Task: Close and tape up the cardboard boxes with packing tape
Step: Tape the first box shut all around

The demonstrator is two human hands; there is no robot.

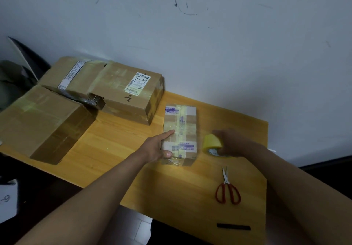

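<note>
Three large cardboard boxes (122,92) sat taped shut at the far left of the wooden table (118,149), while a small taped box (180,134) lay near the middle. The left hand (156,147) held that small box at its near left edge, forefinger stretched along the top and thumb pressed against the side. The right hand (231,143) gripped a yellowish roll of packing tape (211,142) just right of the box. Red-handled scissors (227,187) lay closed nearer the person.
</note>
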